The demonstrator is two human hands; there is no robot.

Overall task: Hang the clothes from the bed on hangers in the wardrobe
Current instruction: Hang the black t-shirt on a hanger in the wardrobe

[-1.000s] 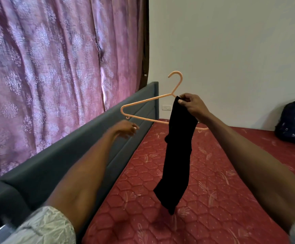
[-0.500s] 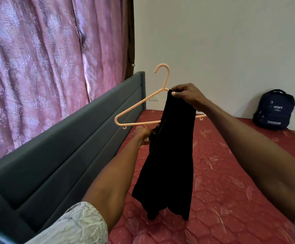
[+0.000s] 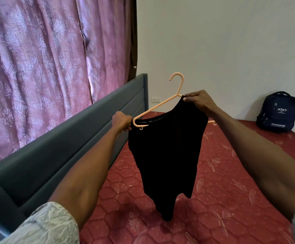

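Head view: black garment (image 3: pixel 167 152) now spread between both hands (image 3: pixel 123 120).

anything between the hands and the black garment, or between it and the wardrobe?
Nothing between hands and garment: the left hand grips the black garment at the peach hanger's left end, and the right hand pinches it near the hook. The wardrobe is not in view, so that path cannot be judged.
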